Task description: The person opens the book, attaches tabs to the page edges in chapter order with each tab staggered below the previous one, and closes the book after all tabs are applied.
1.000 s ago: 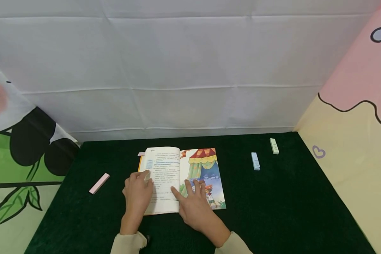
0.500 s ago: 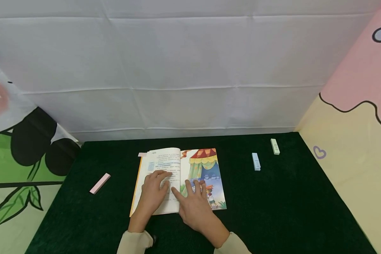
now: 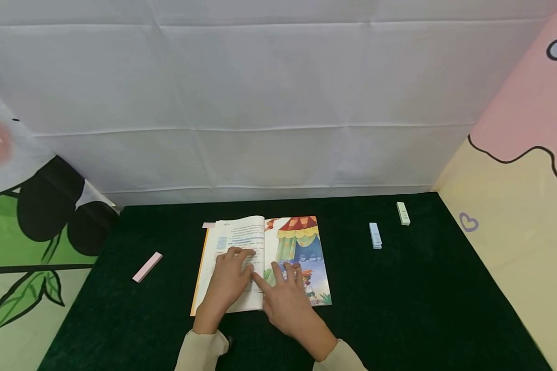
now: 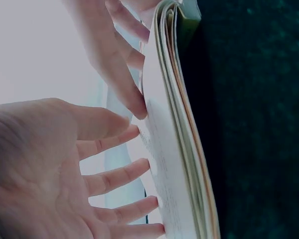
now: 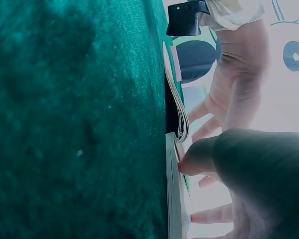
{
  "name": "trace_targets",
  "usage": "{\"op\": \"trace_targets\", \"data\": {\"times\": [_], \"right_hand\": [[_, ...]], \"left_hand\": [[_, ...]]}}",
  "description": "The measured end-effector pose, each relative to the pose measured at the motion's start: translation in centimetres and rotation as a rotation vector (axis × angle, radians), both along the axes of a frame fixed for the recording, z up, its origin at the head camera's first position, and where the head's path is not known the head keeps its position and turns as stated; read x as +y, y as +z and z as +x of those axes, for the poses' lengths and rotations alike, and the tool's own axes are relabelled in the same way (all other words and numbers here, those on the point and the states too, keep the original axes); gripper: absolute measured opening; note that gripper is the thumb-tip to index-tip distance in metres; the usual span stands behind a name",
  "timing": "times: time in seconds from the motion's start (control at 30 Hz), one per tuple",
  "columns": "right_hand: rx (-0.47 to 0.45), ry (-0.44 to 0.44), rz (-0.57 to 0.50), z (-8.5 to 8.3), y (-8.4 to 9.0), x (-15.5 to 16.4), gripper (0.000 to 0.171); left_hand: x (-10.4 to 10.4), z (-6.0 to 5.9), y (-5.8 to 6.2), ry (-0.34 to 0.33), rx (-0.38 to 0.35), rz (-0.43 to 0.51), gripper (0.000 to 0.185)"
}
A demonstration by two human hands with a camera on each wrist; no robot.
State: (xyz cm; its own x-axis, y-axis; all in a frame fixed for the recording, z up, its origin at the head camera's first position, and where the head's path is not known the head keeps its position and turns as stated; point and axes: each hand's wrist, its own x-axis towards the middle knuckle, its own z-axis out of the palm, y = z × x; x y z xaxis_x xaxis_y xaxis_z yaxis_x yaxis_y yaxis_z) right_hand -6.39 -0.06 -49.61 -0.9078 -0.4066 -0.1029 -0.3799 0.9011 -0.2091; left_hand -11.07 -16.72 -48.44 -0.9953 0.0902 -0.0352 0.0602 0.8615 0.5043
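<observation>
An open book [image 3: 246,234] lies on the dark green cloth, a text page on its left side and a coloured picture page on its right. My left hand [image 3: 229,278] rests on the text page close to the fold, its fingertips touching the paper. On the picture page my right hand [image 3: 285,304] presses with spread fingers, its thumb at the fold. In the left wrist view the fingertips of the left hand [image 4: 50,169] meet the page, with curved page edges beside them. The right wrist view shows the right thumb [image 5: 197,157] against the book near the fold.
A pink strip-shaped box [image 3: 147,267] lies left of the book. To the right are a light blue one [image 3: 375,236] and a pale green one [image 3: 403,213]. A pink tab [image 3: 208,225] sticks out at the book's upper left. White cloth [image 3: 269,103] hangs behind.
My left hand has slid rightward across the text page from its outer part to near the fold, uncovering the left edge. My right hand has stayed in place.
</observation>
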Motion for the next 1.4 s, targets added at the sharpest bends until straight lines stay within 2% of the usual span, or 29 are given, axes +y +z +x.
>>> {"op": "trace_targets", "data": {"times": [0.13,0.23,0.33,0.6,0.73,0.87,0.97,1.13,1.23,1.4], "right_hand": [[0.063,-0.046,-0.032,0.2,0.0,0.4,0.059],[0.118,-0.104,-0.064,0.2,-0.1,0.7,0.053],[0.135,-0.165,-0.081,0.2,-0.3,1.0,0.049],[0.187,-0.335,-0.102,0.0,-0.6,1.7,0.051],[0.183,-0.413,-0.083,-0.2,-0.4,2.5,0.051],[0.163,-0.483,-0.098,-0.6,-0.1,3.7,0.051],[0.132,-0.532,-0.134,-0.9,0.1,4.7,0.056],[0.075,-0.611,-0.16,-1.3,0.0,6.0,0.074],[0.065,-0.624,-0.154,-1.4,-0.2,6.4,0.08],[0.08,-0.619,-0.161,-1.2,-0.4,6.4,0.078]], "left_hand": [[0.4,0.0,-0.1,-0.011,0.016,-0.038,0.032],[0.6,0.0,-0.1,-0.009,0.026,-0.07,0.033],[0.9,0.1,0.0,-0.003,0.03,-0.096,0.036],[2.1,0.8,0.0,0.021,0.014,-0.117,0.065],[2.6,1.3,-0.3,0.008,-0.024,-0.158,0.086],[2.8,1.6,-0.7,0.003,-0.033,-0.189,0.097],[2.9,1.6,-0.8,0.01,-0.028,-0.193,0.097],[3.0,1.5,-0.6,0.018,-0.051,-0.185,0.097],[3.0,1.5,-0.5,0.022,-0.059,-0.183,0.097],[3.2,1.5,-0.5,0.024,-0.052,-0.183,0.097]]}}
